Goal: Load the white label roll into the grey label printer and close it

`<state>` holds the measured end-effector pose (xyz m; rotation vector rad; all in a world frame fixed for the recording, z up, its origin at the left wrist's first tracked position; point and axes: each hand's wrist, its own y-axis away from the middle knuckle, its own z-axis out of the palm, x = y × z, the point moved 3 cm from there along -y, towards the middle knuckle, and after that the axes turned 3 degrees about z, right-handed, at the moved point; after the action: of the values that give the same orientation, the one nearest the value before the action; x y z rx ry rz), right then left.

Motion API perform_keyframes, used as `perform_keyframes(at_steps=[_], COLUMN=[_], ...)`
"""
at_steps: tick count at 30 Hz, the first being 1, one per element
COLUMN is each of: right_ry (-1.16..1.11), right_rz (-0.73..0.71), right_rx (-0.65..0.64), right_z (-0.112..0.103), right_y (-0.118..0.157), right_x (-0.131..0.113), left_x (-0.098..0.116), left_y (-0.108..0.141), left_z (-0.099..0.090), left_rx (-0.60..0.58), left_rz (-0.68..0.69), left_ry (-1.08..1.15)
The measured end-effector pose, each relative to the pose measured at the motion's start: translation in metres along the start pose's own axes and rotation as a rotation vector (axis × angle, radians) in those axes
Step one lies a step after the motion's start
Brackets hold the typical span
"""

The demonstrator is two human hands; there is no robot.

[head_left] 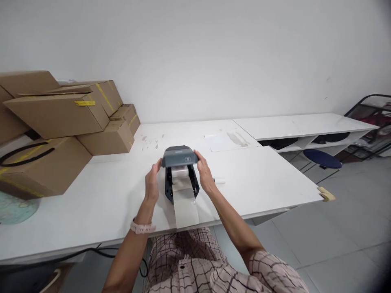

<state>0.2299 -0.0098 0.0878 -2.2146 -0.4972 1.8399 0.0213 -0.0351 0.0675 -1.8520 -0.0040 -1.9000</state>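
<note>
1. Head view — a label printer (168,187) sits near the front edge of the white table (259,175), its grey lid (179,158) raised above a white roll (180,171).
2. The left hand (152,184) and right hand (205,174) hold the lid's opposite sides — fingers partly curled at its edges.
3. A paper strip (185,207) reaches the table's front edge.

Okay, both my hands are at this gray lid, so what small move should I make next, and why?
Probably ease the lid down: it's raised, with your left hand and right hand at its sides, the roll sits inside the base, and the strip runs out the front.
</note>
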Motion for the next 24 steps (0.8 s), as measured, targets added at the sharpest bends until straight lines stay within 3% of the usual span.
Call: perform_keyframes(at_steps=[4, 7, 10, 13, 17, 20, 24], right_ry=[0.082, 0.091, 0.135, 0.226, 0.358, 0.440, 0.617], right_rz=[-0.095, -0.073, -0.022, -0.040, -0.295, -0.375, -0.156], right_rx=[0.076, 0.099, 0.073, 0.039, 0.077, -0.231, -0.687], right_z=[0.013, 0.022, 0.026, 0.024, 0.019, 0.028, 0.050], right_y=[-0.070, -0.113, -0.143, -0.154, -0.127, -0.096, -0.086], right_x=[-0.011, -0.009, -0.004, -0.006, -0.018, -0.009, 0.034], left_x=[-0.018, -0.046, -0.060, -0.058, -0.050, -0.048, -0.045], left_y=[-0.034, -0.030, -0.019, -0.017, -0.022, -0.024, -0.024], left_z=[-0.005, -0.011, -0.014, -0.012, -0.008, -0.006, -0.002], left_rx=[0.007, -0.075, -0.201, -0.290, -0.319, -0.324, -0.365], left_rz=[-0.074, -0.233, -0.344, -0.370, -0.355, -0.345, -0.326], left_ry=[-0.279, -0.611, -0.764, -0.822, -0.905, -0.918, -0.969])
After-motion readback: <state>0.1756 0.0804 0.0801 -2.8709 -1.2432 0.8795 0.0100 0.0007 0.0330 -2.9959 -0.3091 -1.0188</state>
